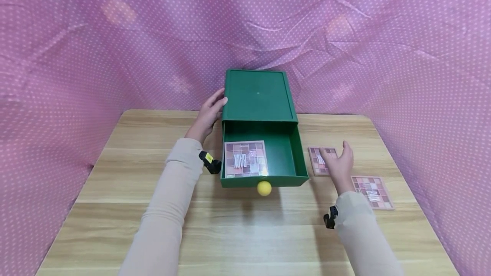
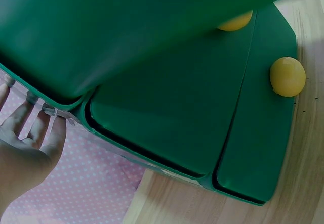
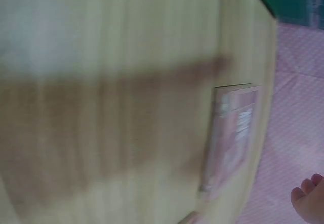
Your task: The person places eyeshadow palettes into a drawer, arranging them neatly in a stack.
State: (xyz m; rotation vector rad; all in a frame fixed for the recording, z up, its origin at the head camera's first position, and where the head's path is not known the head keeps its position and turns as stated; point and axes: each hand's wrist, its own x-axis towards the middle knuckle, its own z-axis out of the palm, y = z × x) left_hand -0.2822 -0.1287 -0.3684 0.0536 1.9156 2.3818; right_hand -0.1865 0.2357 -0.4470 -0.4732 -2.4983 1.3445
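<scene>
Flat and relaxed, the right hand (image 1: 339,164) lies on top of a pink makeup palette (image 1: 317,162) right of centre in the head view, fingers straight and pointing toward the top of the frame, pressing down rather than pinching; no curl round an edge shows. That palette lies on the wooden table (image 1: 238,233) just right of the open green drawer (image 1: 285,150), apart from its side wall. Its long axis runs up and down the frame, in line with the fingers. From the hand, the drawer's bare floor lies to the left, over the right wall. A first palette (image 1: 245,159) already lies in the drawer's left half, leaving the right half free. A third palette (image 1: 373,191) lies lower right of the hand, near the wrist, on the table.

Near frame centre, the left hand (image 1: 209,114) rests with straight fingers against the left side of the green box (image 1: 258,95), touching it; the left wrist view shows its spread fingers (image 2: 35,128) at the box's edge. A yellow knob (image 1: 264,188) sits on the drawer front. The right hand is much the nearer to both loose palettes.
</scene>
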